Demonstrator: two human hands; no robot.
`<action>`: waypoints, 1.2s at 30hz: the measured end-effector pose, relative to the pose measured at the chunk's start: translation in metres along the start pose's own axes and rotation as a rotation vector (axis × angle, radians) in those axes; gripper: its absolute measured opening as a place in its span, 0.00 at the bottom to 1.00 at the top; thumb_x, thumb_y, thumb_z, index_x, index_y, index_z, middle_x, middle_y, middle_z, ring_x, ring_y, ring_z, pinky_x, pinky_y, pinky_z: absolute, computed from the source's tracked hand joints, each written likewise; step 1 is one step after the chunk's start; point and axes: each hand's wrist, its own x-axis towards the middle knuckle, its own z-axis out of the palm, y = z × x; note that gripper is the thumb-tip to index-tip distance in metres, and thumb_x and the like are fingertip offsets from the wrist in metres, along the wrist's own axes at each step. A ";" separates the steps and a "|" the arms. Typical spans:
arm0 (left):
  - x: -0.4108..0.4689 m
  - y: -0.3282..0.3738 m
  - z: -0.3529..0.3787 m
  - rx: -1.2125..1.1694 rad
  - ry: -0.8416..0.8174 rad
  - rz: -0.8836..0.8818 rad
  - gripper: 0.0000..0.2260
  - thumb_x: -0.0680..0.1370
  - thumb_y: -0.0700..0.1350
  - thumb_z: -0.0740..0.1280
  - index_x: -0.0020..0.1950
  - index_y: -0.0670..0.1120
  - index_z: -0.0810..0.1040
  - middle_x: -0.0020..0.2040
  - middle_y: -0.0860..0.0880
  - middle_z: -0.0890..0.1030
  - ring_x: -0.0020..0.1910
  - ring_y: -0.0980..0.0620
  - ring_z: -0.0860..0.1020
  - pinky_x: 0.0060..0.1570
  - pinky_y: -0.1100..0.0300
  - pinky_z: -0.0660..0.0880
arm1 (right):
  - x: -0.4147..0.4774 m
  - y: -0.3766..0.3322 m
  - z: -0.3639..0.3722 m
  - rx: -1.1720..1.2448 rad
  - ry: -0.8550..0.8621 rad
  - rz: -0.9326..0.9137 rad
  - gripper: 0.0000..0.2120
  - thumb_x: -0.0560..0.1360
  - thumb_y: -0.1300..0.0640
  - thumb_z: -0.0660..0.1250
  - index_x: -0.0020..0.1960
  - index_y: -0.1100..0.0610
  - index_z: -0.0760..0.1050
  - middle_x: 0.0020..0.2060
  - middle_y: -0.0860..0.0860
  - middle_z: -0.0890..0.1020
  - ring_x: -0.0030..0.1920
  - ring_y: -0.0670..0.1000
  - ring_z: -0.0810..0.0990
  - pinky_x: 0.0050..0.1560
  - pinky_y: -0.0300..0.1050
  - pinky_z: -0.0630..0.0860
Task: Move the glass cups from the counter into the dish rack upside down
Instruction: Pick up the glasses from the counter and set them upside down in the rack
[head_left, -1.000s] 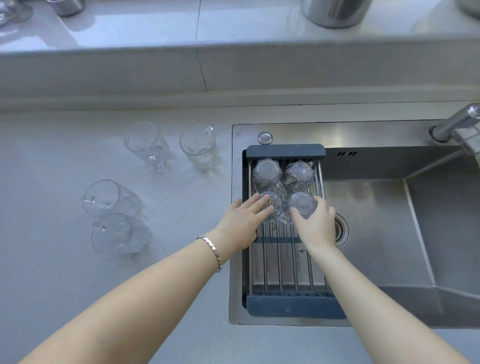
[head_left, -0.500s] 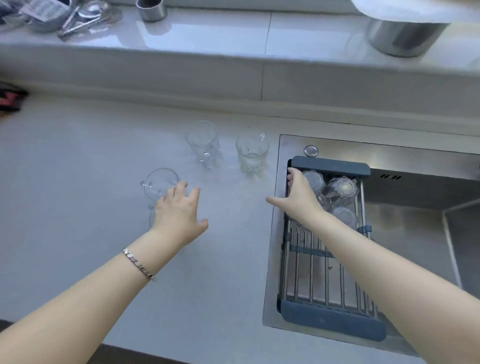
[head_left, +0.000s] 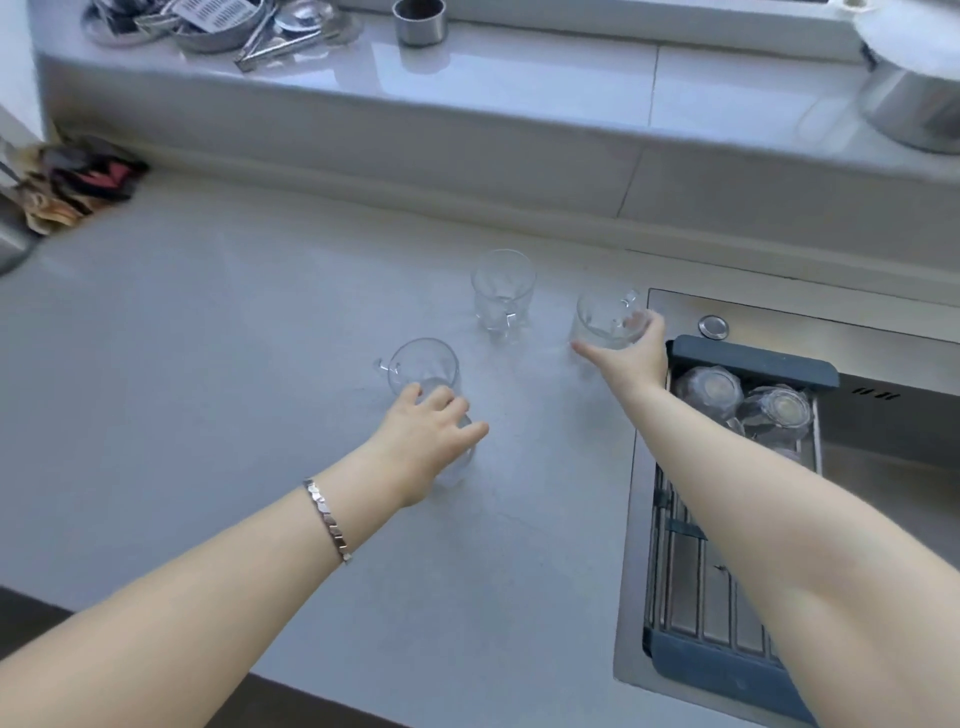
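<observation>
Right hand (head_left: 628, 356) spread around clear handled glass cup (head_left: 605, 322) at frame centre-right, just beside grey slatted dish rack (head_left: 753, 361) over sink; grip not fully closed, cannot tell if lifted
Left hand (head_left: 426, 431) open over low clear glass cup (head_left: 457, 457), mostly hidden beneath palm
Two more upright glass cups (head_left: 503, 288) (head_left: 423, 364) on pale worktop (head_left: 208, 364), near left hand
Rack lies right of both; near slats free, inverted cups (head_left: 706, 389) fill far end

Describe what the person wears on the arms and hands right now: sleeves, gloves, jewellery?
Both forearms are bare, with no sleeves or gloves in view. The left hand has a silver bracelet of faceted metal links at its wrist. The right hand shows no jewellery.
</observation>
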 end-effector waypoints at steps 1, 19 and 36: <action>-0.002 -0.001 0.000 -0.011 0.017 0.004 0.33 0.71 0.36 0.67 0.72 0.49 0.57 0.68 0.44 0.65 0.68 0.45 0.62 0.66 0.49 0.61 | -0.008 0.002 -0.003 0.017 0.006 -0.004 0.37 0.64 0.58 0.77 0.66 0.58 0.62 0.62 0.54 0.72 0.61 0.53 0.72 0.55 0.40 0.67; -0.012 0.128 -0.038 -0.874 0.215 -0.173 0.33 0.67 0.46 0.72 0.70 0.58 0.64 0.63 0.49 0.66 0.66 0.50 0.66 0.59 0.53 0.73 | -0.131 0.128 -0.188 -0.367 -0.182 0.493 0.34 0.67 0.44 0.71 0.68 0.56 0.64 0.61 0.54 0.75 0.55 0.55 0.75 0.46 0.44 0.71; -0.015 0.171 -0.037 -0.822 0.195 -0.231 0.33 0.67 0.47 0.71 0.70 0.56 0.64 0.63 0.47 0.67 0.65 0.48 0.66 0.58 0.53 0.74 | -0.101 0.106 -0.141 0.123 -0.346 0.651 0.27 0.78 0.55 0.60 0.71 0.65 0.56 0.65 0.63 0.72 0.42 0.55 0.81 0.47 0.48 0.82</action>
